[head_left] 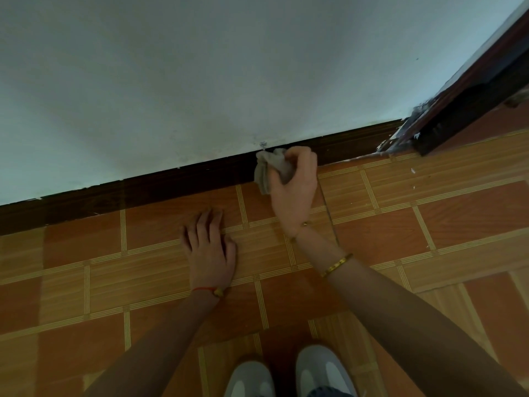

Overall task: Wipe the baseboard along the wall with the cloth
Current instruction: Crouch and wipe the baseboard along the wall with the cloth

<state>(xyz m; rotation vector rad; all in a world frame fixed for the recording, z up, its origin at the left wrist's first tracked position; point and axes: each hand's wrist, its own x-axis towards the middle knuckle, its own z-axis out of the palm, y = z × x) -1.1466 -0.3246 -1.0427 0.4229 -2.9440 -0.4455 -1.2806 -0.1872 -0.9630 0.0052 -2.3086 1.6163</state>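
— Where is the cloth [270, 170] right now?

— Bunched in the right hand [293, 186], fingers curled round it, and pressed against the dark baseboard [143, 187] about where its top edge meets the white wall [200, 81]. A fold of it hangs down below the fingers toward the tiled floor [400, 224].

— And the left hand [210, 247]?

— Flat on the tiles, fingers spread and holding nothing. It looks like a prop for balance, set back from the board and to the left of the wiping fingers.

— How would you do this stretch well?

— Keep the wad flat against the board's face, then run 1 pass along the top lip, where dust likely settles (there is a small grey mark on the wall just above the fingertips). I would tuck in the loose tail so it does not drag on the floor.

— Room to move?

— Plenty to the left of the fingers: the board runs on unbroken to the frame's edge. To their right there is only a short stretch before the board ends at the dark door frame [458, 110], where pale flecks lie on the floor. Behind the wrists, the 2 grey shoes [286, 373] stand well clear.
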